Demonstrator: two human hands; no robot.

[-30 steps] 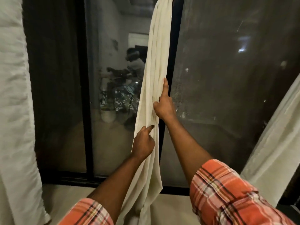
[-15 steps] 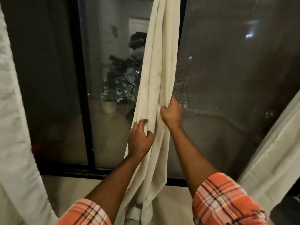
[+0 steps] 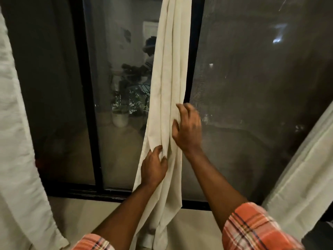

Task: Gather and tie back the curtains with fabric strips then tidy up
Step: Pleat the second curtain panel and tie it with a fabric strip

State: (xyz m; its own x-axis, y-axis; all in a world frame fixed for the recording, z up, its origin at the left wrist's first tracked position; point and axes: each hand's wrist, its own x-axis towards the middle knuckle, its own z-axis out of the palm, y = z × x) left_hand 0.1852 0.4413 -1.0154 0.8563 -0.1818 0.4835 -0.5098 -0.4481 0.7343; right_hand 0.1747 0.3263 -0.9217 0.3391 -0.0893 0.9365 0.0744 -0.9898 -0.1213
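A cream middle curtain (image 3: pixel 169 73) hangs bunched in long folds in front of the dark window frame. My left hand (image 3: pixel 153 166) presses on its lower folds, with the fingertips pinching the cloth. My right hand (image 3: pixel 188 129) is higher, at the curtain's right edge; its fingers are spread and curled, touching the fabric without gripping it. No fabric strip is visible.
Another pale curtain (image 3: pixel 19 159) hangs at the far left and a third (image 3: pixel 302 177) slants down at the right. Behind is a black-framed sliding glass door (image 3: pixel 88 105) with a potted plant (image 3: pixel 120 116) outside. Pale floor (image 3: pixel 86 217) lies below.
My right hand has let go of the curtain's right edge and spread its fingers. My left hand has slid down the folds. The view has tilted slightly.
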